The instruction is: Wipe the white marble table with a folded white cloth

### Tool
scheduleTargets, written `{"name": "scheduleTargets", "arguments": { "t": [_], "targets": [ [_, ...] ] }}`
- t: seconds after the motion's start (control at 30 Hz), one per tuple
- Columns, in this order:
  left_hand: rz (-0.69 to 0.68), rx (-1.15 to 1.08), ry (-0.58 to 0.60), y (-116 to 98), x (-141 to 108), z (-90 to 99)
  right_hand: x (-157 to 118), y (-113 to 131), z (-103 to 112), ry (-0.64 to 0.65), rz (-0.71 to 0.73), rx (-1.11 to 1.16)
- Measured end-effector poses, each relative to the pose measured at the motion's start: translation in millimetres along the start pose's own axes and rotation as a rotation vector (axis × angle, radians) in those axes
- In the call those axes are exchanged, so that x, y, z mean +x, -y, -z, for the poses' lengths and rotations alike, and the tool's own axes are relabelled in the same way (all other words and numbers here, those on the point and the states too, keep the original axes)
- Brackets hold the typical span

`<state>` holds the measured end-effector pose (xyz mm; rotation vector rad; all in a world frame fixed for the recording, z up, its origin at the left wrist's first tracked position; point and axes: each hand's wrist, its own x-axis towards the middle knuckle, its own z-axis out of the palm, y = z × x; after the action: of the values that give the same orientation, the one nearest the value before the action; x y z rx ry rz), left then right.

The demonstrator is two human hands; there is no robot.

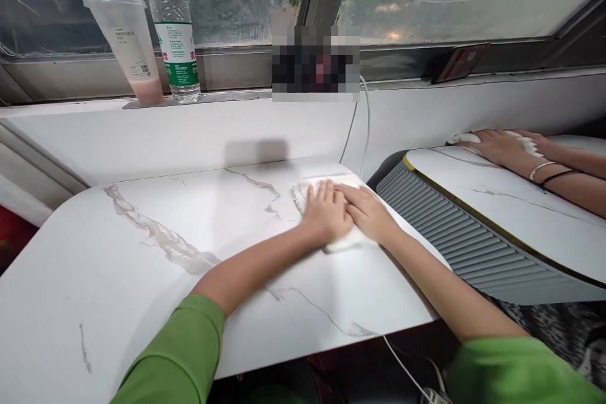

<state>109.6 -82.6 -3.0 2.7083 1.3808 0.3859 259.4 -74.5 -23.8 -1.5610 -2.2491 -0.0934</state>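
Note:
A white cloth (353,241) lies flat near the right end of the white marble-patterned table (142,303). My left hand (327,211) presses down on it, palm down, with the fingers pointing toward the window. Right beside it, my right hand (369,209) also rests flat on the cloth, its fingers pointing away and to the left, close against my left hand. Neither hand is wrapped round anything. Parts of the cloth are hidden under both palms.
On the window ledge stand a plastic cup (120,44) and a water bottle (177,44). White cables (368,120) hang from a blurred item. To the right, another person's hands (502,146) rest on a cloth at a second table (521,202).

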Motion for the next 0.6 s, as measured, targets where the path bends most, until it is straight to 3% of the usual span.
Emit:
{"name": "scheduleTargets", "arguments": {
  "t": [0.17, 0.27, 0.43, 0.6],
  "targets": [
    [0.074, 0.049, 0.026, 65.2, 44.1, 6.7, 82.3, 10.7, -30.1, -0.015, -0.071, -0.016],
    [0.072, 0.069, 0.039, 89.8, 54.6, 13.4, 106.3, 21.4, -39.2, -0.031, -0.137, -0.039],
    [0.059, 0.068, 0.052, 93.4, 48.6, 14.0, 99.4, 30.1, -37.8, 0.008, -0.14, -0.115],
    [0.048, 0.079, 0.066, 70.4, 5.4, 19.1, 64.1, 49.0, -26.4, 0.007, -0.043, -0.158]
  ]
}}
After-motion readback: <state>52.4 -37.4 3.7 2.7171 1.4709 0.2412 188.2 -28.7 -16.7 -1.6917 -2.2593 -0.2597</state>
